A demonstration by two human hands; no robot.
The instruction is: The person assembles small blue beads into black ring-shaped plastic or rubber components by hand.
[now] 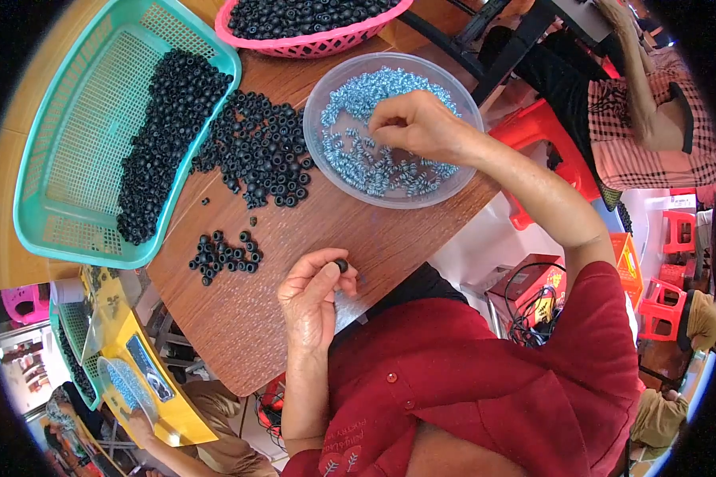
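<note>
Head view: down onto a brown wood-grain table (239,334) with baskets, a bowl and small parts.
Left hand (310,298): over the near side of the table, palm partly turned up; thumb and forefinger closed narrowly around a single black part (341,265), remaining fingers curled.
Right hand (429,127): stretched over the round clear bowl (314,119); fingers bent, tips close together above the contents; cannot tell whether holding anything.
Blue coils (386,83): shiny and spring-like, strewn across the bowl's floor, denser along the far side.
Loose pile (258,147): black and hollow-ended pieces, spread on the wood between bowl and turquoise basket (68,167).
Small cluster (227,254): more black pieces, nearer the left hand, apart from the larger spread; a couple of strays in between.
Turquoise basket: mesh-walled, at the left, with a black heap (171,139) banked along its right side.
Pink basket (310,49): at the far edge, filled with similar black pieces.
Right background: beside a red stool (569,135), a person in a checked garment (652,159).
Left background: a yellow table (187,413), bearing another bowl of blue pieces.
</note>
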